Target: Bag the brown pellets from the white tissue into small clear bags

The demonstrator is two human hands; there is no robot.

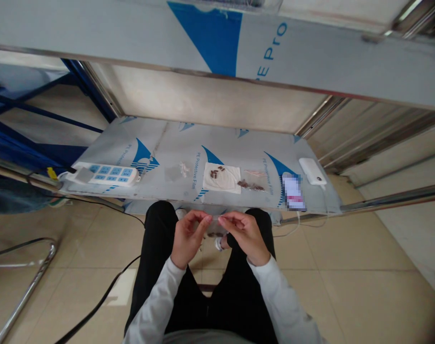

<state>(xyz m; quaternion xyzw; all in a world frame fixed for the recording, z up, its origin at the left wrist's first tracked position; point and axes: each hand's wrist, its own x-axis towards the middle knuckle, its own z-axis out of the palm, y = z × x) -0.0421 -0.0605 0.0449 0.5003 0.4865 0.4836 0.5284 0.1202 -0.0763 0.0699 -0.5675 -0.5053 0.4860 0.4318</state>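
My left hand (191,234) and my right hand (245,233) meet above my knees, each pinching a top corner of a small clear plastic bag (217,226). Dark brown bits lie along the bottom of this bag, below my fingertips. On the shelf ahead, a white cloth or tissue (224,184) carries several small brown pieces (214,173). Right beside it lies another clear bag (255,177) with brown pieces at its near end and pale pinkish strips at its far end. To the left are thin whitish strips (184,169) next to a flat clear bag (172,173).
A white power strip (112,175) with blue sockets lies at the shelf's left end. At the right are a phone (292,192) and a white power bank (312,171) with cables. An upper metal shelf (131,33) overhangs. A chrome chair leg (31,286) stands at left.
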